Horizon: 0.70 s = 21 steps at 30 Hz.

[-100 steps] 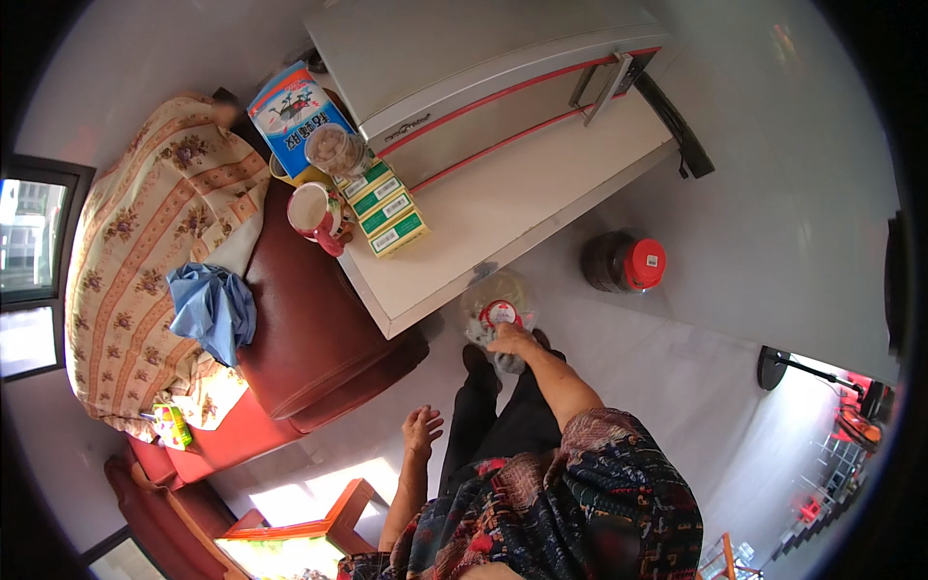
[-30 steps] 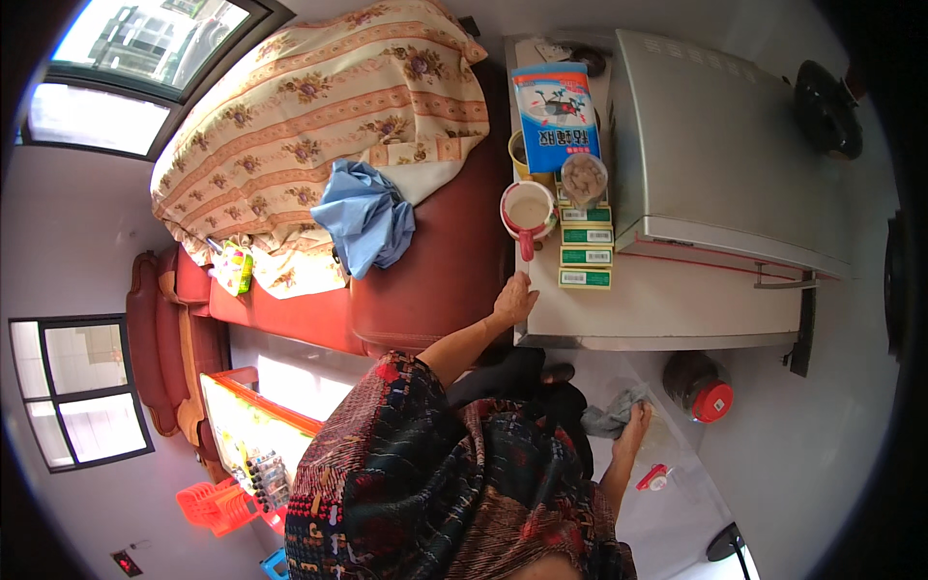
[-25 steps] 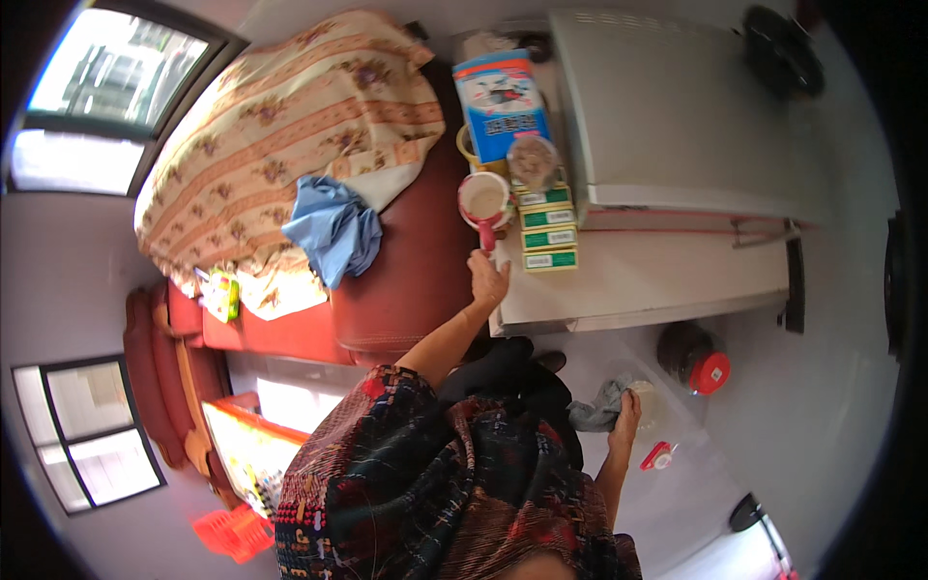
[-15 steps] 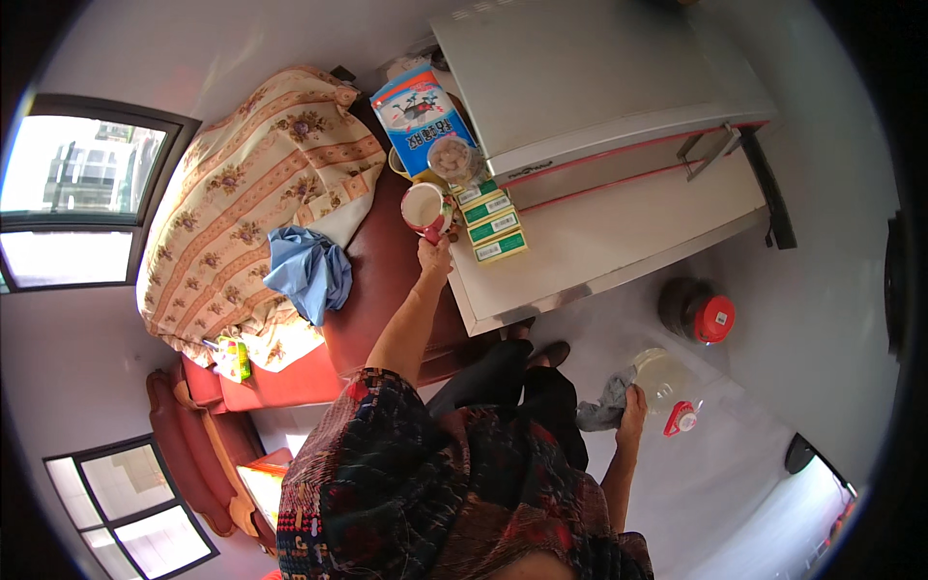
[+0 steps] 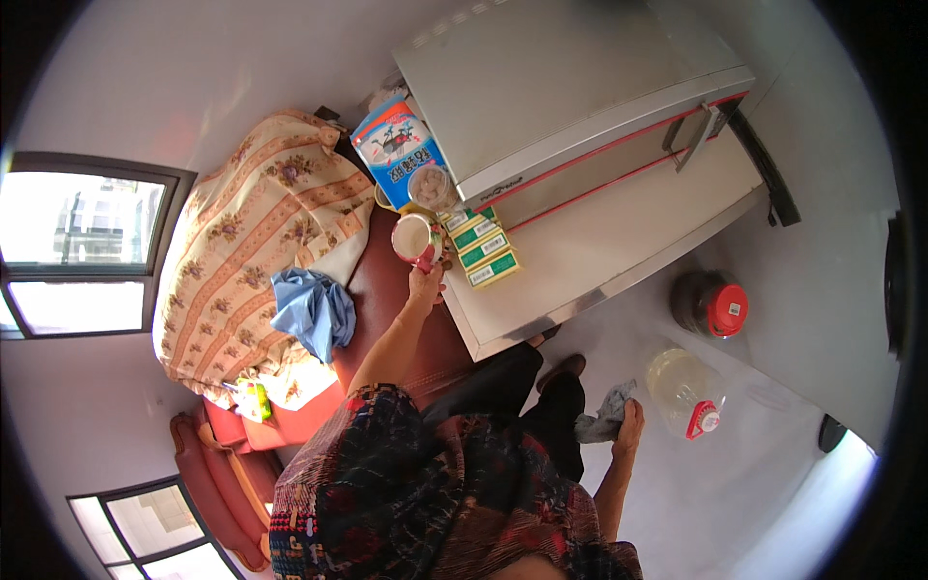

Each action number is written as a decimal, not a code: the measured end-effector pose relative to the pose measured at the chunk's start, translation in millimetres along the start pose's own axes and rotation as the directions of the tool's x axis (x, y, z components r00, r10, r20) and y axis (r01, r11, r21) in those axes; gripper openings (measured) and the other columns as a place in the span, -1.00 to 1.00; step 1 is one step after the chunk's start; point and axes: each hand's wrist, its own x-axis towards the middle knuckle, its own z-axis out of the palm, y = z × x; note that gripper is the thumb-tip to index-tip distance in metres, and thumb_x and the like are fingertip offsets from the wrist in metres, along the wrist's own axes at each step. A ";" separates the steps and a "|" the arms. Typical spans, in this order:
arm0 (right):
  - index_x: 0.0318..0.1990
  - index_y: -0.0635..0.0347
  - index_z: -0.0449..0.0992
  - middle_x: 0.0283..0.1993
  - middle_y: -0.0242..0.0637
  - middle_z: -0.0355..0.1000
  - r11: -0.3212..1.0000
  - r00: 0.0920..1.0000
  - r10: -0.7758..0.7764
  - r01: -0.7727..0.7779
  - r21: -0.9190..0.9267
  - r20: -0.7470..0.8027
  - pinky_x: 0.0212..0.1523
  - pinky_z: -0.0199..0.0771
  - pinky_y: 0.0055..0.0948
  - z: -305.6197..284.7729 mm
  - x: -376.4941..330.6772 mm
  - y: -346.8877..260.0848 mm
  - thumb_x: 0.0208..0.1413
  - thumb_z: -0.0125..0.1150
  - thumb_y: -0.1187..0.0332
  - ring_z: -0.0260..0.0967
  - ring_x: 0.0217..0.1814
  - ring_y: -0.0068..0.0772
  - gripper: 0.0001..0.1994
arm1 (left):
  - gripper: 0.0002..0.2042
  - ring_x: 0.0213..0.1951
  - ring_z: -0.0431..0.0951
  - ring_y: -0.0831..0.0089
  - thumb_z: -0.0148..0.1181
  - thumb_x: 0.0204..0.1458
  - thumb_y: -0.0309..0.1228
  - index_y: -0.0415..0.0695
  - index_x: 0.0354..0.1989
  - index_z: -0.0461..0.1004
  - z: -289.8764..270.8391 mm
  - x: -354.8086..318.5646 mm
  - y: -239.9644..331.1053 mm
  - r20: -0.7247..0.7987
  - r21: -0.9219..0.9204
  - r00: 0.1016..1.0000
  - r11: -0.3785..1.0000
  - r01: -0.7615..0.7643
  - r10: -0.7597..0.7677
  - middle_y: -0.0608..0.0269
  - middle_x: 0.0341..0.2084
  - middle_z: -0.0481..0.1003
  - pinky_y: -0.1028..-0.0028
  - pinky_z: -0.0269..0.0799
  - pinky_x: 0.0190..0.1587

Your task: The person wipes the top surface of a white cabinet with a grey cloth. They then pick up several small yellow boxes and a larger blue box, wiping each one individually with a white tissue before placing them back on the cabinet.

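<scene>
A white mug [image 5: 414, 239] with a red handle and coloured decoration is held at its handle by my left hand [image 5: 425, 281], near the left end of the pale counter [image 5: 619, 227]. Small green-and-yellow boxes [image 5: 488, 253] stand in a row just right of the mug. Behind it are a blue packet [image 5: 394, 145] and a clear container [image 5: 431, 187] with pale lumps inside. Down to the right, my right hand [image 5: 629, 426] grips a crumpled grey cloth [image 5: 604, 416] above the floor, beside my legs.
A large metal cabinet [image 5: 570, 97] with a handle stands on the counter. On the floor at the right are a dark jar [image 5: 710, 304] with a red lid and a clear jug [image 5: 681, 382] with a red cap. A red sofa [image 5: 387, 309] at left bears a floral cover [image 5: 261, 208] and blue cloth [image 5: 314, 314].
The view has shifted a little, so the counter and cabinet sit further left. Both hands keep their holds, on the mug and the cloth. One foot shows further forward.
</scene>
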 end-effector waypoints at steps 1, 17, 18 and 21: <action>0.01 0.41 0.37 -0.04 -0.06 0.39 0.999 1.000 0.001 0.000 0.037 -0.007 0.06 0.23 -0.32 6.6 3.3 4.8 0.12 -0.03 0.10 0.29 -0.01 -0.23 -0.50 | -0.69 -0.52 0.41 0.52 0.07 0.06 -0.15 0.10 -0.03 0.35 -1.7 1.5 -2.3 0.033 -0.022 0.999 1.000 -0.004 0.005 0.42 -0.43 0.39 0.39 0.39 -0.55; -0.10 0.25 0.41 -0.22 -0.31 0.38 0.810 0.983 0.022 0.089 0.579 -0.182 -0.19 0.37 -0.43 65.3 26.8 19.0 0.14 0.07 0.13 0.33 -0.21 -0.44 -0.65 | -0.70 -0.14 0.46 0.31 0.15 0.06 -0.20 0.12 -0.04 0.32 -21.1 9.3 -15.4 0.347 -0.303 0.937 0.939 0.162 -0.049 0.41 -0.16 0.44 0.26 0.38 -0.21; -0.12 0.25 0.41 -0.23 -0.31 0.38 0.812 0.978 0.033 0.095 0.576 -0.207 -0.20 0.37 -0.42 66.5 24.7 19.5 0.15 0.06 0.13 0.33 -0.21 -0.44 -0.66 | -0.70 -0.14 0.45 0.31 0.15 0.06 -0.20 0.12 -0.04 0.32 -22.4 8.6 -16.3 0.358 -0.300 0.932 0.940 0.164 -0.049 0.41 -0.16 0.44 0.26 0.37 -0.20; -0.13 0.28 0.42 -0.23 -0.30 0.39 0.798 0.979 0.022 0.105 0.594 -0.203 -0.22 0.37 -0.42 72.7 20.6 34.8 0.16 0.04 0.13 0.34 -0.23 -0.43 -0.64 | -0.71 -0.15 0.45 0.33 0.16 0.06 -0.17 0.12 -0.06 0.35 -20.4 16.7 -16.3 0.385 -0.285 0.921 0.942 0.178 -0.058 0.44 -0.19 0.44 0.28 0.37 -0.23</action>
